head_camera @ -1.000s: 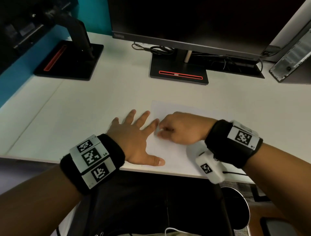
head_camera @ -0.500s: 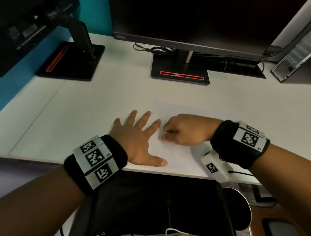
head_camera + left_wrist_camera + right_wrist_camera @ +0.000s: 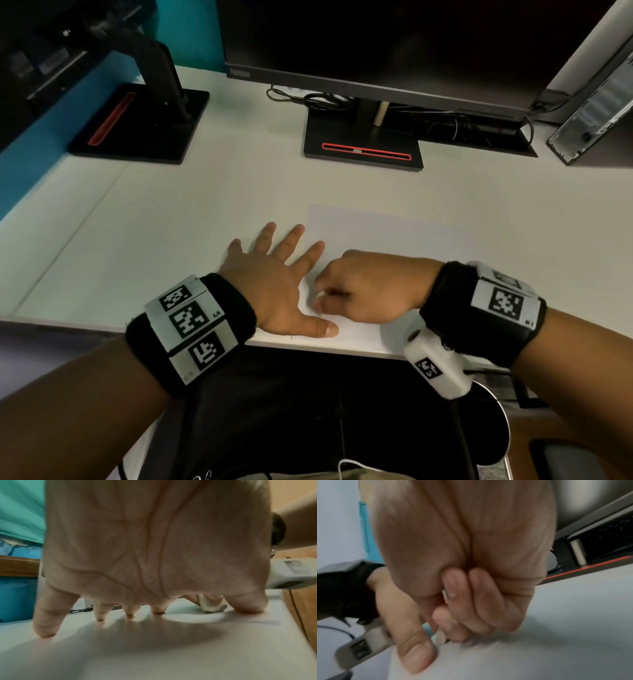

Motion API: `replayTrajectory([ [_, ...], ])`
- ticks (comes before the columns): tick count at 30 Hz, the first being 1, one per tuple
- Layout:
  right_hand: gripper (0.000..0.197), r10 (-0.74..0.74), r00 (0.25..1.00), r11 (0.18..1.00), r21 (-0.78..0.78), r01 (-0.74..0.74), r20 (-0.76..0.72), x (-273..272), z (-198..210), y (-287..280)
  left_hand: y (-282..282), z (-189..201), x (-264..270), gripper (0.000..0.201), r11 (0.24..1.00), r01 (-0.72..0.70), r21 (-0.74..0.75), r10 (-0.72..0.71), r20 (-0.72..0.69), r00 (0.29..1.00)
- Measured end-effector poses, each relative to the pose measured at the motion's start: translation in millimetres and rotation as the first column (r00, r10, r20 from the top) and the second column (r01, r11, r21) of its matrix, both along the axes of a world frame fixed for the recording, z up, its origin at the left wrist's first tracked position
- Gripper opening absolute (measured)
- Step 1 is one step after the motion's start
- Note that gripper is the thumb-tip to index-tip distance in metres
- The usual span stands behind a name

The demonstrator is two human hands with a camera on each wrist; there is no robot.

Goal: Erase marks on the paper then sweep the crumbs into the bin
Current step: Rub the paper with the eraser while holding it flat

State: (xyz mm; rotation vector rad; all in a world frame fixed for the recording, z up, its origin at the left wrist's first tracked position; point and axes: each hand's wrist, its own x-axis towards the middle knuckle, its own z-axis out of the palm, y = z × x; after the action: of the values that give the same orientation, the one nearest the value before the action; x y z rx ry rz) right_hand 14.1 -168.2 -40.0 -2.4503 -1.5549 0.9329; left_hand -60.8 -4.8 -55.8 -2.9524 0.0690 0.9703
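Head view showed the left hand [image 3: 274, 284] spread flat, pinning the paper [image 3: 376, 233] at its 9 o'clock edge; right hand [image 3: 363, 291] fingers pinched the white eraser [image 3: 211, 605]. Short strokes toward the pinned side should prevent creasing, I think.

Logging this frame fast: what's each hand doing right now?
Left hand: open, fingers spread, pressing flat on the paper.
Right hand: closed, pinching a white eraser against the paper.

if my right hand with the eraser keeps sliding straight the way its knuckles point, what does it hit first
Most likely your left hand. The right hand pinches the eraser on the paper, pointing leftward into the gap between the left thumb and index finger. Depth looks shared, since both hands rest on the sheet.
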Motion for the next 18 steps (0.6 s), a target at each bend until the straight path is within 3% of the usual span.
replayTrajectory([
  [3,0.041,-0.089,0.995,0.995,-0.029,0.090,0.041,20,7,-8,0,0,0,0.122,1.000,0.006,0.017,-0.006,0.001,1.000],
  [8,0.042,-0.048,0.999,0.999,-0.005,0.048,0.016,6,0,-10,0,-1,0,0.123,1.000,0.002,0.005,-0.002,0.003,1.000],
  [13,0.044,-0.142,0.989,0.990,0.015,0.141,0.047,24,3,-16,-1,0,1,0.123,1.000,0.002,0.014,-0.002,-0.004,1.000],
  [18,0.042,-0.065,0.998,0.998,-0.025,0.065,-0.003,4,0,-19,-1,0,1,0.123,1.000,0.002,0.017,-0.002,-0.001,1.000],
])
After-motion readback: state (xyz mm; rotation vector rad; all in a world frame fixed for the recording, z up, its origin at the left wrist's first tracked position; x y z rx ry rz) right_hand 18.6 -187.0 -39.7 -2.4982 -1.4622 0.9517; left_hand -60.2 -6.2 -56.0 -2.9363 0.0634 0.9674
